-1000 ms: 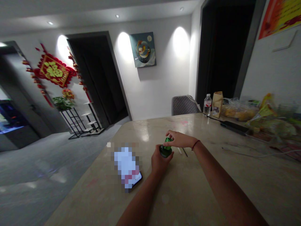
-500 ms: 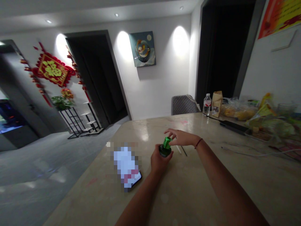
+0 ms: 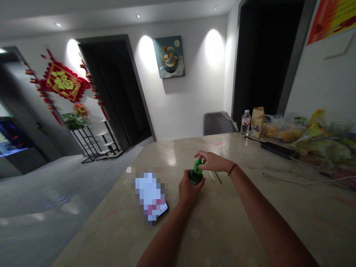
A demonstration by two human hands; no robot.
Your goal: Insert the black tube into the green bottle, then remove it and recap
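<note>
Green part: a shiny bright-green cylinder [image 3: 198,166] is seen upright, slightly tilted, on top of a dark-green rounded container [image 3: 195,178]; whether the two are joined or merely stacked cannot be told.
Handling: the container is best held firm and level from below, with the cylinder worked in line with its axis; a sideways pull could tip the pair, and too tight a squeeze could make the smooth surface slip.
Left hand: the container is cupped by the left hand [image 3: 189,191], fingers and thumb curved around its sides; its underside is hidden, so contact with the table [image 3: 217,222] cannot be confirmed.
Right hand: the cylinder is met from its right side by the right hand [image 3: 213,162], thumb near it and fingers partly spread above; whether it is firmly gripped cannot be told.
Position: the cylinder is placed between both hands, above the left and just beside the right fingertips.
Sticks: a thin white stick [image 3: 212,175] and a thin black stick [image 3: 218,178] are laid near the right hand.
Phone: a dark-edged phone [image 3: 162,212], mostly pixelated, is set left of the left hand.
</note>
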